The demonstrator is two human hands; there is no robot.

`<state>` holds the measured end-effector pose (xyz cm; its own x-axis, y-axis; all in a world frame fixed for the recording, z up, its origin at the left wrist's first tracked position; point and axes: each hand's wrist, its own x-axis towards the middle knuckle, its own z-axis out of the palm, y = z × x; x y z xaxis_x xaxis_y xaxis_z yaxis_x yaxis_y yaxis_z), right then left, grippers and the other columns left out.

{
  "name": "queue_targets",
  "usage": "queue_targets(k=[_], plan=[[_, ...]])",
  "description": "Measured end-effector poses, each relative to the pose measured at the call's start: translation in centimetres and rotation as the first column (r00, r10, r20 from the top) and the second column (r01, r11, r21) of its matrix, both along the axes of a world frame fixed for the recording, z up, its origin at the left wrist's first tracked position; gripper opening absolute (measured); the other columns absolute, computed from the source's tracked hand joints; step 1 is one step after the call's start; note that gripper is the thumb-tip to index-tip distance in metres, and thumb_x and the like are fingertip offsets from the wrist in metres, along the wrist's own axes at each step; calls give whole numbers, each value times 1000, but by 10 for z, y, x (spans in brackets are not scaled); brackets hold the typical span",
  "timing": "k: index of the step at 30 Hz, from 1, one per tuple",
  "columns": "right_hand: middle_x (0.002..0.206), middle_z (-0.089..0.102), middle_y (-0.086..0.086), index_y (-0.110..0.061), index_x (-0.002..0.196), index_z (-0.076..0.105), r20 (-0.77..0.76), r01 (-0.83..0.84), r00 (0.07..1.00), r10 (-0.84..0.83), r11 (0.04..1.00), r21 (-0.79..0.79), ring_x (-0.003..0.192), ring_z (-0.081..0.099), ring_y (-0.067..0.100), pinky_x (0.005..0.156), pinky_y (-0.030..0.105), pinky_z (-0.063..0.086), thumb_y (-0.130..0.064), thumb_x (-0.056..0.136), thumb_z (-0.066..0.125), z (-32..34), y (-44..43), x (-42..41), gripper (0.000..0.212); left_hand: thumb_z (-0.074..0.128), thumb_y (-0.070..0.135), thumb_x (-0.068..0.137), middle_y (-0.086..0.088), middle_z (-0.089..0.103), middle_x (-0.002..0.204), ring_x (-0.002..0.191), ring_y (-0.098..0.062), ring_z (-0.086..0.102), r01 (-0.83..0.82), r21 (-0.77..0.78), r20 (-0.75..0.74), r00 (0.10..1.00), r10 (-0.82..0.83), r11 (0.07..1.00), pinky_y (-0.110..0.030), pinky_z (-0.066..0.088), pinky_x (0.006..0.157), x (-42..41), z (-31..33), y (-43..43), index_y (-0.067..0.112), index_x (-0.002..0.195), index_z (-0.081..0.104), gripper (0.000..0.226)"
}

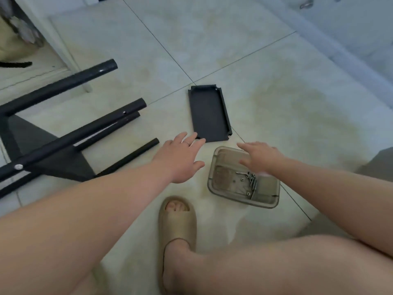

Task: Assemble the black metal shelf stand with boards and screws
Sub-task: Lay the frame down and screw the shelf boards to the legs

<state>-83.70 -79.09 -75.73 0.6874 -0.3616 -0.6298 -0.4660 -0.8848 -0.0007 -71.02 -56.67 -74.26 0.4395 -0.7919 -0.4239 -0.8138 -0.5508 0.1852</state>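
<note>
- Grip, head view: the left hand (180,158) is open, fingers straight and spread, and holds nothing. Its fingertips reach the near left corner of the black board (209,113); whether they touch it cannot be told.
- Grip, head view: the right hand (261,156) is likewise open and empty, fingers extended above the far rim of the plastic tub (265,202).
- Position of parts: the board lies flat and loose on the floor (287,92), just beyond the tub. The frame (74,133) lies on its side to the left, apart from both.
- Progress (judged): several tubes already join a dark triangular panel (53,160), with one silver bolt head (18,166) in place. The board is not yet mounted, and the screws (251,182) lie unused in the tub. The task appears partly done, with board fitting and fastening left.
- Materials: the frame tubes are round, glossy black metal with open ends and small holes near the tips. The board is matte black and rectangular, with raised side lips and notched corners. The tub is translucent grey with rounded corners; the screws are small and silvery. The floor is pale glazed tile with thin dark joints.
</note>
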Motion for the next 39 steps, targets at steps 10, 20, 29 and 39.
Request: queue_targets(k=[10, 20, 29, 39], plan=[[137, 63, 7, -23, 140, 59, 71, 143, 986, -151, 983, 113, 126, 57, 27, 100, 33, 45, -23, 101, 47, -78, -21, -13, 41, 49, 40, 102, -11, 50, 145, 130, -32, 49, -532, 50, -573, 678, 460, 846, -39, 40, 104, -54, -101, -43, 19, 154, 25, 61], [120, 67, 12, -21, 131, 63, -51, 233, 972, -229, 968, 99, 104, 64, 34, 88, 40, 54, -15, 96, 55, -136, -30, -40, 36, 53, 34, 100, 1, 62, 98, 89, -24, 59, -637, 20, -660, 571, 489, 771, -31, 39, 74, -57, -127, -46, 25, 122, 51, 24], [112, 66, 10, -15, 114, 61, -88, 47, 996, -29, 978, 205, 101, 62, 31, 85, 40, 52, -17, 88, 68, -160, -14, -43, 27, 52, 36, 100, 9, 57, 86, 79, -17, 55, -628, -14, -658, 592, 466, 778, -30, 36, 64, -58, -133, -44, 24, 124, 50, 26], [115, 60, 12, -17, 91, 48, -84, -93, 990, 114, 971, 221, 105, 58, 31, 76, 31, 39, -3, 86, 56, -161, -8, -42, 17, 52, 37, 100, 3, 60, 95, 85, -22, 57, -621, 1, -659, 589, 468, 783, -33, 40, 72, -58, -132, -46, 24, 126, 49, 29]])
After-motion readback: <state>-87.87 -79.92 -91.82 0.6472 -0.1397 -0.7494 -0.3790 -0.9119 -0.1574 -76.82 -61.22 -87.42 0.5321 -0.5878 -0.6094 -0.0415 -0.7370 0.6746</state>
